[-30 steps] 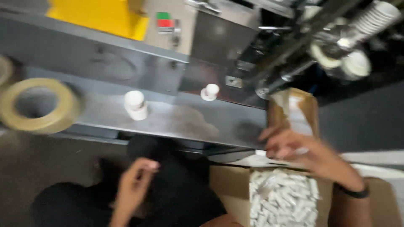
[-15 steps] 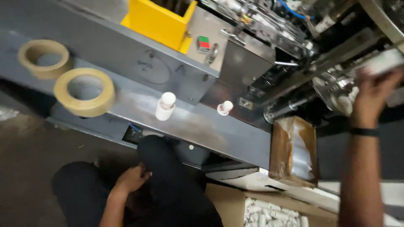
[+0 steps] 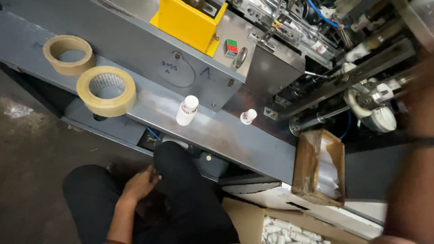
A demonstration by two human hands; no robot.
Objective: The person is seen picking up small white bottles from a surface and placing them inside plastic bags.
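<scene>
My view has swung left since half a second ago: both tape rolls now sit further into frame, and the right arm (image 3: 409, 180), earlier raised with its hand at the machine's rollers, is now a dark blur down the right edge. Its hand is out of sight, so I cannot tell its state. My left hand (image 3: 141, 184) has stayed low between the knees, fingers loosely curled on the black trouser leg (image 3: 181, 180), holding nothing.

On the grey shelf (image 3: 217, 131), the large bottle (image 3: 186, 110) stands upright, white with a small red label. The small bottle (image 3: 248, 116) stands to its right, well apart, also white with a red mark. At the shelf's left end lies a clear tape roll (image 3: 106, 91), and just beyond it a brown tape roll (image 3: 68, 54). A yellow box (image 3: 187, 22) sits on the machine above, with a red-and-green square button (image 3: 231, 47) beside it. An open brown carton (image 3: 318, 167) lined with clear film stands right of the shelf. Below it, a box of white tubes (image 3: 289, 230) shows at the bottom edge.
</scene>
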